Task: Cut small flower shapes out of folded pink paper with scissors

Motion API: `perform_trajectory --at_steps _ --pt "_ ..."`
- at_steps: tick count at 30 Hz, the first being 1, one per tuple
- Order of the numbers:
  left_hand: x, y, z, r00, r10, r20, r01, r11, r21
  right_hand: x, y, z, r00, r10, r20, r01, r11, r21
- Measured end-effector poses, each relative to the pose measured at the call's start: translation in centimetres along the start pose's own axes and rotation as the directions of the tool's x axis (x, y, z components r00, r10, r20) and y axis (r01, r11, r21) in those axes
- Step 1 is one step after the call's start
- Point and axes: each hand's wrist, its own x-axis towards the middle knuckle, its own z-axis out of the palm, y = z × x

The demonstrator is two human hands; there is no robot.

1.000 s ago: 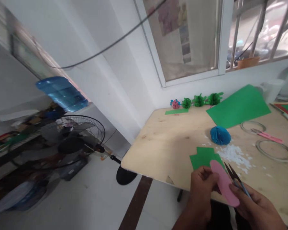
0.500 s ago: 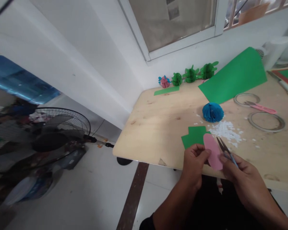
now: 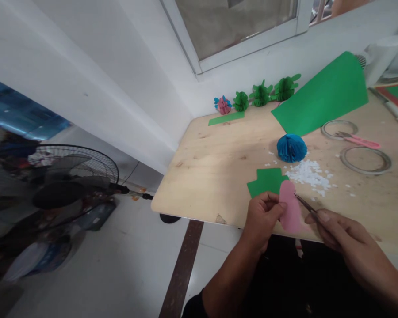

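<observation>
1 rounded pink paper strip (image 3: pixel 289 216) is held just above the near edge of the wooden table (image 3: pixel 212 159), in front of a green paper cut-out (image 3: pixel 268 179). The left hand (image 3: pixel 263 218) pinches its left side, thumb on the face and the other fingers bent in beside it. The right hand (image 3: pixel 343 234) has thumb and fingers closed around slim tweezers (image 3: pixel 308 206), whose tips meet the strip's right edge near the top; at this size I cannot tell whether they grip anything. With support on only 1 side, the strip could bend or twist under a hard push, and a slipping tip could pierce it or jab the left thumb. Loose white bits (image 3: pixel 310 173) lie near enough for a careless sweep to scatter them. Compared with 1.0 s ago, the 2 prongs no longer show spread beside the strip, the right thumb is off the paper, and the view tilts further down.
</observation>
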Motion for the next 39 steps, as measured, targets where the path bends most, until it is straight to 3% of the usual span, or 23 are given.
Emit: perform_trajectory --at_steps 2,4,7,15,22,39 --pt "0.0 0.1 -0.2 1.0 0.003 0.013 -0.003 1.0 0.011 0.0 0.0 -0.2 0.995 0.045 0.094 -0.042 0.998 -0.036" --pt "0.1 0.2 -0.5 1.0 -0.003 0.03 0.002 1.0 0.028 -0.1 -0.2 -0.4 0.995 0.051 0.088 -0.043 0.995 -0.085" --pt "0.0 0.4 -0.9 0.997 -0.031 0.07 0.026 0.997 0.071 -0.2 -0.5 -0.6 0.998 -0.024 0.065 0.036 0.98 -0.194" --pt "-0.2 1.4 -1.4 0.979 -0.07 0.19 0.031 0.979 0.2 -0.1 -0.9 -1.0 0.97 -0.163 0.179 0.222 0.895 -0.388" --pt "0.1 1.6 -1.7 0.96 -0.109 0.259 0.05 0.973 0.226 0.2 -1.0 -1.0 0.931 -0.189 0.314 0.31 0.862 -0.401" --pt "0.1 1.8 -1.7 0.938 -0.149 0.312 0.077 0.97 0.232 -0.1 -1.3 -0.4 0.945 -0.135 0.298 0.232 0.92 -0.317"
